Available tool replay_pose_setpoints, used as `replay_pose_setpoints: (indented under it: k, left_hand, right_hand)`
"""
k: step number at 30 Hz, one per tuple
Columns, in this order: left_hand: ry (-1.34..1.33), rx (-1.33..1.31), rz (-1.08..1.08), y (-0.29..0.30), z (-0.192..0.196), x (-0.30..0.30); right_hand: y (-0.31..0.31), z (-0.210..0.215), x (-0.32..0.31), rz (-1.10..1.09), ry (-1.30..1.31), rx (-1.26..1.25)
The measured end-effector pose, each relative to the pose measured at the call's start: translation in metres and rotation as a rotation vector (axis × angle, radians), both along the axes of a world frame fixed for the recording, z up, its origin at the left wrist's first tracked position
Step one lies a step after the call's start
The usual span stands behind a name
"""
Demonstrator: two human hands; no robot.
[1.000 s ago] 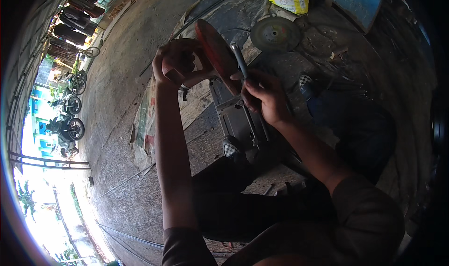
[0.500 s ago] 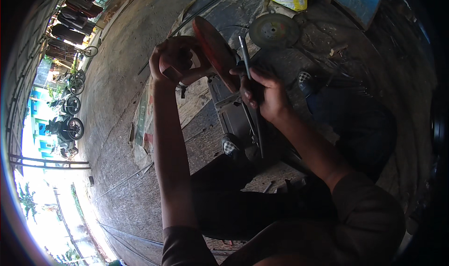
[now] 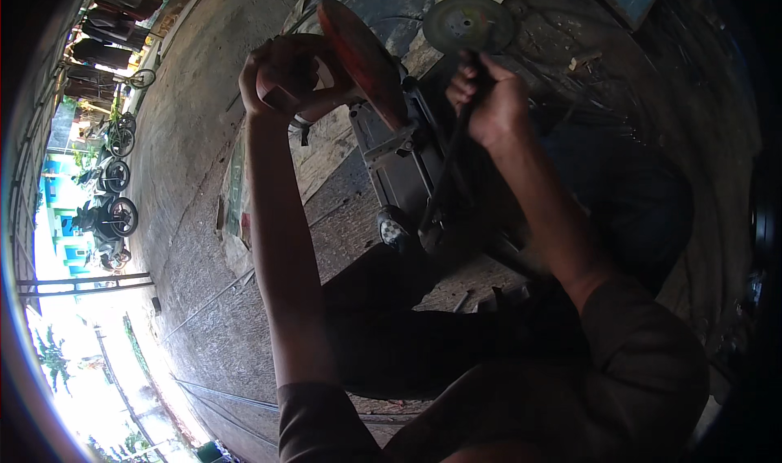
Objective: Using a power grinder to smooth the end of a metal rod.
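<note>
The biggest change is on the right side: the right hand (image 3: pixel 493 100) has swung away from the red disc (image 3: pixel 362 64), carrying the dark bar (image 3: pixel 446 170) with it. Half a second ago the bar's upper end stood close beside the disc; now its top leans outward to the right, and its lower end slants down past the metal base (image 3: pixel 391 157), toward the checkered shoe (image 3: pixel 393 228). The fingers are wrapped firmly about the bar near its top, though motion blurs them a little.

The left hand (image 3: pixel 259 72) hardly alters its hold. It is curled around the reddish housing (image 3: pixel 281 78) beside the disc, though shadow hides exactly where each fingertip presses. The disc itself stays tilted, seen nearly edge-on from up here, with its lower rim coming down at the upper end of the base.

As I judge it, the shift means the left hand is steadying the machine while the right does the moving, with the bar now clear of the disc's face and more of the base showing between them. The whole view has slid as the head turns, so the loose round plate (image 3: pixel 468 23) on the floor looks nearer to the right hand; I can't see any contact between them.
</note>
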State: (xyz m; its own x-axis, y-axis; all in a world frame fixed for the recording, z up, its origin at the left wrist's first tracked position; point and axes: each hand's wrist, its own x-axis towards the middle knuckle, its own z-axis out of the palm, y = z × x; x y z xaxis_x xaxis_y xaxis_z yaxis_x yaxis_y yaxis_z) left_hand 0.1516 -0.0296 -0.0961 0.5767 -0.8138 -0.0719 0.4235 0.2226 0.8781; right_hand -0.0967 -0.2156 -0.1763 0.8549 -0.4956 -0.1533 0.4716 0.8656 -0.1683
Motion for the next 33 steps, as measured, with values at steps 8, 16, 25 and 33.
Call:
replay_pose_setpoints:
  k: [8, 16, 25, 33]
  left_hand:
    - [-0.004, -0.013, -0.003, 0.006, -0.001, 0.000]
    - [-0.062, 0.048, 0.217, 0.001, 0.009, 0.004]
    - [-0.096, 0.212, 0.413, 0.005, 0.016, 0.004]
    - [-0.371, 0.294, 0.441, 0.020, -0.001, 0.032]
  right_hand:
    - [-0.040, -0.002, -0.008, -0.083, -0.136, 0.006]
    - [-0.056, 0.003, -0.014, -0.035, -0.194, 0.137]
    - [-0.013, 0.041, -0.014, 0.074, -0.508, 0.257]
    - [0.019, 0.038, -0.016, 0.298, -0.402, -0.245]
